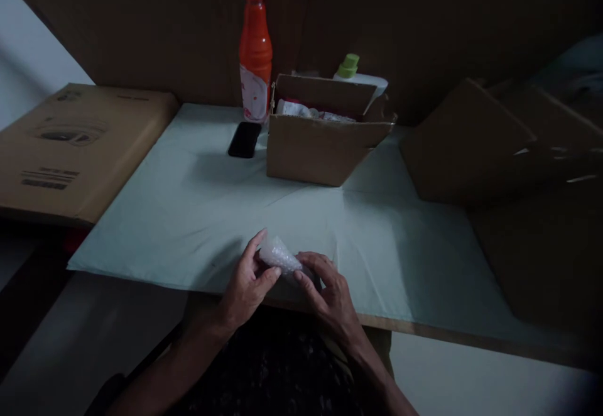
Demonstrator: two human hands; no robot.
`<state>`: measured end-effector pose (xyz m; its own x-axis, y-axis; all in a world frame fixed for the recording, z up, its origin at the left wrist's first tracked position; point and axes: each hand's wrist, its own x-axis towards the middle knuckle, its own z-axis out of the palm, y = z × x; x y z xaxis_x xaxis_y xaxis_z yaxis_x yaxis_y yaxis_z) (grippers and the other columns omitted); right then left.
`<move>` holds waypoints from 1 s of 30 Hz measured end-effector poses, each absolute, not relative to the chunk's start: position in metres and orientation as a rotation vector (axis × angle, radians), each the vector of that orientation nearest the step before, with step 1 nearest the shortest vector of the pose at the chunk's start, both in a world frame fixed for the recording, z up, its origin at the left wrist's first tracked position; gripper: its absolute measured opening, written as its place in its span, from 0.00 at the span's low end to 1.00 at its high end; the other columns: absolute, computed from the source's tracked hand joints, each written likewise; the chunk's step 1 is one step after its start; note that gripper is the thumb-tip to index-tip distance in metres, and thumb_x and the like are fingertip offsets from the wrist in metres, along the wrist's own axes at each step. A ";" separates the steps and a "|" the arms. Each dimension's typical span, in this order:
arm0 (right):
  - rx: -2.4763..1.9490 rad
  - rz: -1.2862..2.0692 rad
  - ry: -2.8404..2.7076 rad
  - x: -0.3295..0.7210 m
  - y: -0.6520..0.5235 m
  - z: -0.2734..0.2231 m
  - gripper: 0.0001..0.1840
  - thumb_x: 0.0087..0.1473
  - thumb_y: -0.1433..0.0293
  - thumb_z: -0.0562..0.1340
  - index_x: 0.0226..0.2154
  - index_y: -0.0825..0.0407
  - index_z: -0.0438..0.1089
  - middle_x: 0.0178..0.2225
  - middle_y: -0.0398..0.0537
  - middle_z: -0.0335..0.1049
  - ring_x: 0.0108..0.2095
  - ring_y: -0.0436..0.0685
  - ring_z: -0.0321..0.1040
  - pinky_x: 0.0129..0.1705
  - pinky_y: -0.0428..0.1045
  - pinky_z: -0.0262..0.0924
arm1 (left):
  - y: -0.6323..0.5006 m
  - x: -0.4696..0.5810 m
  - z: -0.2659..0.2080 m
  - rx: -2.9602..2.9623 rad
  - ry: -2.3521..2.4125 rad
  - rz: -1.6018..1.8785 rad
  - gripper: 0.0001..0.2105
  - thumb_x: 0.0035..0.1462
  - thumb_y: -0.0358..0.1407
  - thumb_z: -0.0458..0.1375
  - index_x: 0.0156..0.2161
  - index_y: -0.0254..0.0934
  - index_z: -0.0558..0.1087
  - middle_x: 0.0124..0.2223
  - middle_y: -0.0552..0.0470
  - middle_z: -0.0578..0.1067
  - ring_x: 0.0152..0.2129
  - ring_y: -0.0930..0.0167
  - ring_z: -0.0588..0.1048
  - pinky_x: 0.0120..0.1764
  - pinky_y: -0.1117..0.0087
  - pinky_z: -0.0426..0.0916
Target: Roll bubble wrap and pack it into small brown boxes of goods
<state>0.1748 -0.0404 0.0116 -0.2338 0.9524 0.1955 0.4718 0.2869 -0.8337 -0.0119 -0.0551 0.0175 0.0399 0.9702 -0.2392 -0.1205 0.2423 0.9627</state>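
Observation:
Between my two hands is a small roll of bubble wrap (279,254), held just above the front edge of the cloth-covered table (226,215). My left hand (249,281) grips its left end, thumb in front and fingers behind. On the right end, my right hand (328,287) pinches the wrap with thumb and fingers. The roll slants down toward the right. Whether something is wrapped inside cannot be seen.
An open cardboard box (315,152) with packets inside stands at the back, beside a black phone (245,139) and an orange bottle (255,45). Behind it is a white bottle with a green cap (348,66). Cardboard boxes flank the table: a flat printed one (80,146) left, open ones (466,146) right.

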 end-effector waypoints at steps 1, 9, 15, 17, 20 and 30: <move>-1.288 0.874 -1.801 0.177 -0.041 0.014 0.14 0.61 0.62 0.62 0.48 0.48 0.74 0.49 0.53 0.76 0.52 0.62 0.71 0.54 0.58 0.66 | -0.054 -0.011 0.019 0.969 1.193 1.058 0.37 0.57 0.39 0.60 0.68 0.34 0.52 0.47 0.45 0.78 0.43 0.64 0.77 0.50 0.61 0.72; -1.280 1.261 -1.711 0.199 -0.031 0.011 0.20 0.58 0.55 0.63 0.44 0.52 0.76 0.42 0.53 0.79 0.41 0.61 0.76 0.44 0.52 0.70 | -0.045 0.000 0.005 1.406 1.321 0.953 0.30 0.58 0.35 0.58 0.65 0.38 0.59 0.55 0.43 0.74 0.48 0.64 0.74 0.54 0.60 0.70; -1.406 1.104 -1.605 0.222 -0.020 0.002 0.20 0.58 0.54 0.61 0.39 0.53 0.76 0.33 0.48 0.78 0.34 0.57 0.74 0.36 0.47 0.67 | 0.019 -0.007 0.040 2.195 1.446 1.296 0.25 0.61 0.32 0.56 0.63 0.39 0.61 0.55 0.42 0.73 0.52 0.63 0.72 0.55 0.58 0.69; -1.419 1.093 -1.627 0.227 -0.019 -0.001 0.20 0.58 0.54 0.60 0.39 0.53 0.76 0.33 0.48 0.78 0.33 0.56 0.74 0.35 0.46 0.67 | 0.057 -0.008 0.064 2.466 1.460 1.385 0.26 0.60 0.31 0.57 0.63 0.37 0.61 0.59 0.39 0.70 0.59 0.60 0.67 0.60 0.55 0.64; -1.394 1.034 -1.675 0.228 -0.020 -0.006 0.20 0.58 0.54 0.60 0.39 0.53 0.76 0.31 0.48 0.77 0.30 0.55 0.73 0.33 0.46 0.67 | 0.114 -0.002 0.097 2.695 1.533 1.342 0.28 0.58 0.31 0.58 0.64 0.31 0.60 0.63 0.35 0.67 0.66 0.55 0.57 0.65 0.50 0.55; -1.254 1.107 -1.654 0.240 -0.024 0.014 0.17 0.58 0.55 0.61 0.32 0.50 0.76 0.29 0.45 0.76 0.29 0.55 0.73 0.31 0.46 0.68 | 0.146 0.002 0.127 2.809 1.580 0.929 0.13 0.57 0.24 0.50 0.40 0.37 0.76 0.37 0.49 0.79 0.41 0.63 0.75 0.63 0.42 0.52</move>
<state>0.2405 -0.0243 0.0137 -0.2196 0.9730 0.0715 0.3049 0.1380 -0.9423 0.0019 0.1463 0.1265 0.4093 0.7217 0.5582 0.8387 -0.5386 0.0813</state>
